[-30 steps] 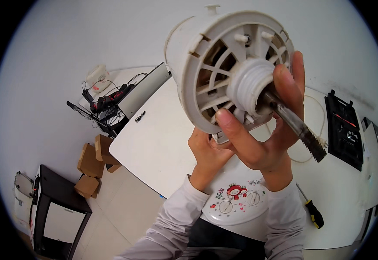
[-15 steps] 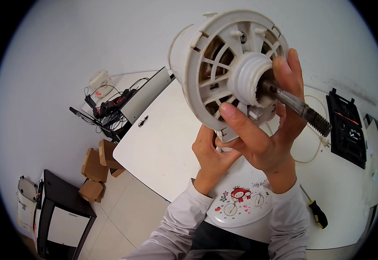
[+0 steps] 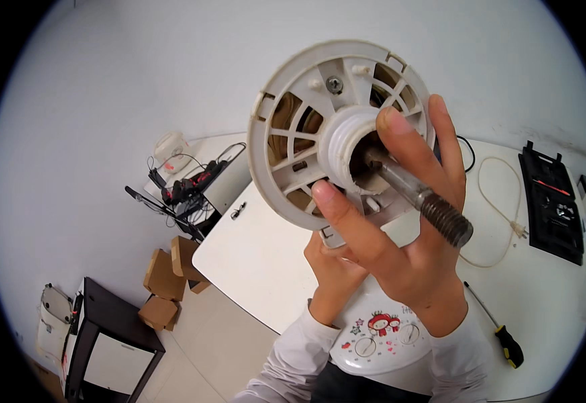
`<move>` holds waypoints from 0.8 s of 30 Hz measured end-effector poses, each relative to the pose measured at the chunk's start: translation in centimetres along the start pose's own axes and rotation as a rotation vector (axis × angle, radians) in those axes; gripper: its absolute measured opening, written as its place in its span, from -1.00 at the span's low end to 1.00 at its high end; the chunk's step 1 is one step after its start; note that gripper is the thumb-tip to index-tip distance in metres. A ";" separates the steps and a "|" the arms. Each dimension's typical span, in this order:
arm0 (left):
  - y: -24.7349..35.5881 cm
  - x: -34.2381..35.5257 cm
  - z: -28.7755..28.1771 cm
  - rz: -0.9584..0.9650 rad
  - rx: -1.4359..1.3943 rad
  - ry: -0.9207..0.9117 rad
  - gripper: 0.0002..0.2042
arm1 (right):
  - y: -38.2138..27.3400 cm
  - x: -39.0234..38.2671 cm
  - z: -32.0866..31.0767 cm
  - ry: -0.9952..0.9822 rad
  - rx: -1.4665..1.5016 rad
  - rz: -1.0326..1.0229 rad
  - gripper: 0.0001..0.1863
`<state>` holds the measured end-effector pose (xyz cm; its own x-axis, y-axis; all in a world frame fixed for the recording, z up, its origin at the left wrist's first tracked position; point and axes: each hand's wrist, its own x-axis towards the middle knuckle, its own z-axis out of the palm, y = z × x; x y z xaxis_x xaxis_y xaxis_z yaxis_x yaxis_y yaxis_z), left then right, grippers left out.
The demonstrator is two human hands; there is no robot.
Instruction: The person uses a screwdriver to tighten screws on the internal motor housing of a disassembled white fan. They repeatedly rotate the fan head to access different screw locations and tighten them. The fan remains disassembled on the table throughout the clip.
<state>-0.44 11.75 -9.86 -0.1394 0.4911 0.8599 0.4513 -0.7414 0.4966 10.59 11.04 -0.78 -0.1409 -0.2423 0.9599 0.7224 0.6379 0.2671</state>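
I hold a white plastic motor housing (image 3: pixel 286 168) upright in both hands, its vented end facing me, with a screw near the top and a threaded collar (image 3: pixel 336 138) at the middle. A steel shaft with a threaded end (image 3: pixel 424 198) sticks out of the collar toward the lower right. My right hand (image 3: pixel 407 248) grips the front, fingertips on the rim and collar. My left hand (image 3: pixel 333 275) is wrapped behind the housing's lower part, its fingertips hidden. Below them lies a white oval panel (image 3: pixel 367 363) with two dials and cartoon decoration.
A screwdriver (image 3: pixel 508 346), a pale cord with plug (image 3: pixel 518 225) and a black tool case (image 3: pixel 551 201) lie on the white table (image 3: pixel 239 262), right. Cables and devices (image 3: pixel 192 181) pile at back left. Cardboard boxes (image 3: pixel 162 272) and a dark cabinet (image 3: pixel 105 349) stand left, below the table.
The housing has moved left and down in the picture and turned, so its vented end faces me more squarely and its side is mostly hidden. The background has shifted rightward and down.
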 end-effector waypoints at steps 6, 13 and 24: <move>0.4 0.0 0.1 -0.041 -0.097 0.029 -0.70 | -0.3 0.2 -0.2 -0.045 0.001 0.032 -0.49; -1.3 -0.3 -0.1 0.060 0.021 -0.043 -0.74 | -1.2 0.9 0.5 -0.053 0.047 0.152 -0.52; -1.3 0.4 -0.5 0.024 0.001 -0.081 -0.71 | -0.8 2.2 -0.9 -0.175 0.130 0.162 -0.63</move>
<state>-1.56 12.64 -10.12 -0.0569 0.5088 0.8590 0.4547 -0.7528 0.4760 10.34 9.35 1.06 -0.1536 -0.0071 0.9881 0.6533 0.7495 0.1070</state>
